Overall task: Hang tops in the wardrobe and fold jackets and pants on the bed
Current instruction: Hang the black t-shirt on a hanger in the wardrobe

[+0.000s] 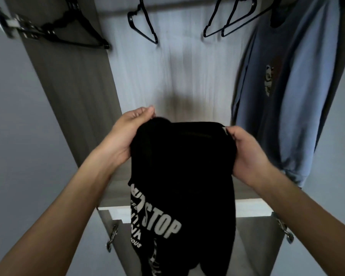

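Currently both hands hold a black top (184,168) up in front of the open wardrobe (72,80), above its lower shelf edge (253,208). Left hand (126,134) pinches the top's upper left corner, thumb and fingers closed on bunched cloth. Right hand (245,152) grips the upper right corner, fingers wrapped behind the fabric, thumb in front. The held edge runs level from hand to hand; I take it for the shoulder line, though the neck opening is not clear in the dark cloth. The body hangs straight down, white "STOP" print low on the front, so the long axis is vertical.

Key relation: the rail (187,5) lies straight above and beyond the hands, along the wardrobe's top edge. Empty hangers sit there: one (145,26) up and slightly left of the left hand, a pair (233,18) up and slightly right of the right hand, another (76,34) at the wardrobe's left side. A blue top (291,92) already hangs by the right side.

Judgement: no hanger is in the top yet. Both hands look about equally far from the rail; the single hanger seems the easier reach for the left hand, leaving the right hand to carry the top alone. Risk: cloth sagging once one corner is let go.
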Demonstrator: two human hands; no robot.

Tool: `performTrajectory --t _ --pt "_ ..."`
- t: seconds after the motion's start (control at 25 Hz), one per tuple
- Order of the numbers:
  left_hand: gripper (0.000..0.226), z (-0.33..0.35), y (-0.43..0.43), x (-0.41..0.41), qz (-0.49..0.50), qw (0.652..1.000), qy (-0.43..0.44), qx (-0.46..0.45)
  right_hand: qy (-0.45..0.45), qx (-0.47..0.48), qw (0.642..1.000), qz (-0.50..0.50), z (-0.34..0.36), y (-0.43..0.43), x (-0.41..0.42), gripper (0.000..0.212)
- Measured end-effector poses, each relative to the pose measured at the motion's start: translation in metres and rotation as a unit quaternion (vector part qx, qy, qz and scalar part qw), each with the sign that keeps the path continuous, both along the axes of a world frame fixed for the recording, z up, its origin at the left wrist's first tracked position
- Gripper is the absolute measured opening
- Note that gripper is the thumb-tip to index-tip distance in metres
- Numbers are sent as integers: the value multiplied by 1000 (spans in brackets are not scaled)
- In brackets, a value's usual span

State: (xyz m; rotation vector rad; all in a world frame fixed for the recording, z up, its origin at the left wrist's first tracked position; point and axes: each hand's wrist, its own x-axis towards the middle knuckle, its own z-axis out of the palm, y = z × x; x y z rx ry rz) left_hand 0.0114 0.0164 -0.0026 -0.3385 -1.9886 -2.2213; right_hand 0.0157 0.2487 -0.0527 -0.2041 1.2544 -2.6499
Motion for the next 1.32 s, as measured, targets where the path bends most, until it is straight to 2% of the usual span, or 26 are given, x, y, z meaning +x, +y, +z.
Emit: performTrajectory --t 0.08,0.12,0.16,0.2,0.24,0.28,0.32,0.36,0.4,0.48,0.56,0.6,0.68,0.76,0.84,0.96,1.08,1.16,1.2,1.24,1.32 --pt "17 -7 -13 -3 -5 997 -34 -69 18 28 998 44 16 7 1 14" --pt "14 -10 -16 -4 -11 995 -45 -86 64 71 994 57 20 8 1 18" --pt "11 -10 -18 -4 -20 994 -52 -90 137 163 976 52 22 8 2 27" --pt "10 -10 -19 -3 -29 994 -58 -84 232 303 924 22 23 8 1 38" --pt "10 -8 -20 -2 -37 995 -64 -74 316 442 839 -41 24 6 0 45" --pt "11 -6 -20 -2 -44 995 -65 -66 371 522 760 -115 25 4 -2 45" --pt "12 -4 -20 -2 -50 995 -61 -62 399 540 721 -172 28 2 -2 39" --pt "14 -5 -21 -3 -52 995 -51 -69 413 514 725 -198 31 0 -1 29" --pt "16 -6 -21 -4 -50 994 -36 -94 414 476 750 -200 33 0 -1 19" --pt "22 -14 -22 -7 -57 978 8 -198 370 392 828 -153 40 -1 2 6" --pt "30 -20 -19 -7 -106 942 51 -315 309 342 881 -105 46 -5 6 9" --pt "35 -23 -13 -5 -132 921 71 -360 298 345 885 -98 49 -7 6 14" --pt "38 -30 9 0 -140 896 118 -405 321 395 855 -97 54 -13 7 18" --pt "26 -37 38 6 -142 903 133 -383 333 416 842 -84 54 -22 8 17" --pt "20 -47 59 8 -118 905 156 -379 308 405 856 -93 52 -22 9 17" --pt "16 -53 56 -1 -43 866 220 -447 257 396 879 -65 51 -6 11 10" --pt "9 -58 51 -5 -2 829 212 -518 254 471 844 -36 53 12 12 27" --pt "15 -66 49 -7 -10 812 182 -555 275 503 819 -32 53 20 11 40" --pt "18 -69 48 -7 -43 812 169 -557 282 513 810 -28 53 24 10 46" --pt "17 -71 44 -7 -98 832 151 -525 289 522 803 -21 53 29 9 50" --pt "3 -67 36 -1 -234 901 82 -355 288 527 799 6 51 42 5 54"
